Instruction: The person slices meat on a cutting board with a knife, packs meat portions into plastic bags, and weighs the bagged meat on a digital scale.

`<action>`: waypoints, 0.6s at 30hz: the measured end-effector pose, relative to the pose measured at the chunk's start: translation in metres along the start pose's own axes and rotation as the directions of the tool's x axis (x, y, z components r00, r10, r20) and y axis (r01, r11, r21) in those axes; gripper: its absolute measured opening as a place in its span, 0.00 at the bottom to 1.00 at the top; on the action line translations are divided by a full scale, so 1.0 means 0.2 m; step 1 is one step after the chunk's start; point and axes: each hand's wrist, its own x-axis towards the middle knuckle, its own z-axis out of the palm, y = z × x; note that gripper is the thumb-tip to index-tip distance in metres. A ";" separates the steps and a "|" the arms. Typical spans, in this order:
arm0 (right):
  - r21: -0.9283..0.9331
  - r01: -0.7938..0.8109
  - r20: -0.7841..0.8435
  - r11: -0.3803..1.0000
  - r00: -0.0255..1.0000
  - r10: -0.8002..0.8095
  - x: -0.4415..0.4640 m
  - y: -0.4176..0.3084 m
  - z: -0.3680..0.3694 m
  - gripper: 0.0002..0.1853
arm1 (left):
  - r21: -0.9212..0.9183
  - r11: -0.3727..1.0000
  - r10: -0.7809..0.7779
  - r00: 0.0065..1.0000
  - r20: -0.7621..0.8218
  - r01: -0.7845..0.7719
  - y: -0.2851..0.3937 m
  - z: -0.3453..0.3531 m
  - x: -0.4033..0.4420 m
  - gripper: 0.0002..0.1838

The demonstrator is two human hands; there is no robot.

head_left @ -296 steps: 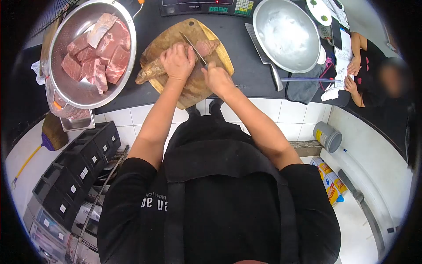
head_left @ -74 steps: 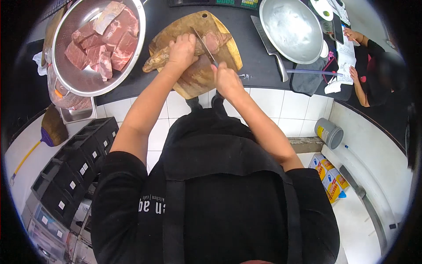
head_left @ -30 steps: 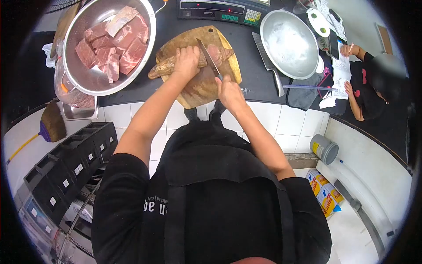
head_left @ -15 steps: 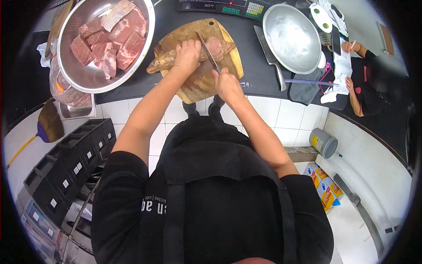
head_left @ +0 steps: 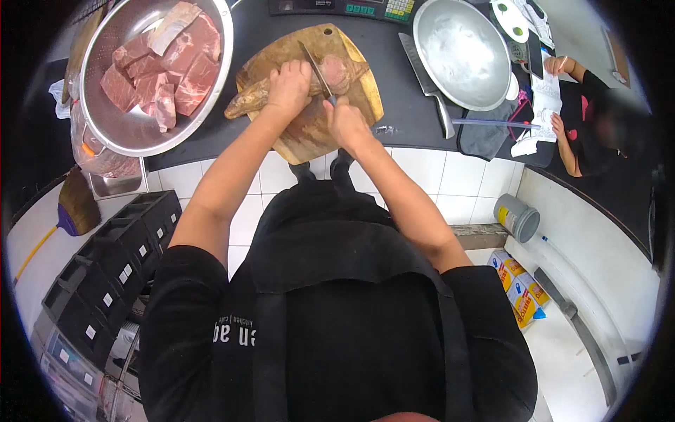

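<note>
A long brown-skinned piece of meat [head_left: 246, 100] lies across the wooden cutting board [head_left: 292, 142], with a pinkish cut end on the right. My left hand [head_left: 290, 86] presses down on its middle, fingers curled over it. In my right hand [head_left: 346, 124] is a knife [head_left: 318, 69], gripped by its blue handle. Its blade crosses the meat just right of my left fingers, by the cut slab [head_left: 336, 74]. How deep the edge sits in the meat I cannot tell.
A steel colander [head_left: 226, 60] of raw meat chunks [head_left: 165, 67] stands at left. To the right are a cleaver [head_left: 420, 74] and a metal bowl [head_left: 460, 56]; a digital scale [head_left: 344, 8] is behind. At far right, a person's hands [head_left: 557, 66] rest on papers [head_left: 545, 105].
The whole view has shifted slightly. The knife has slid a little away from me and to the left over the meat. My left hand stays on the meat.
</note>
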 end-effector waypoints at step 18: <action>0.029 -0.053 0.055 0.998 0.997 0.051 -0.13 0.15 0.08 0.22 | -0.007 1.000 0.026 1.000 -0.006 -0.026 -0.02 0.02 0.01 0.34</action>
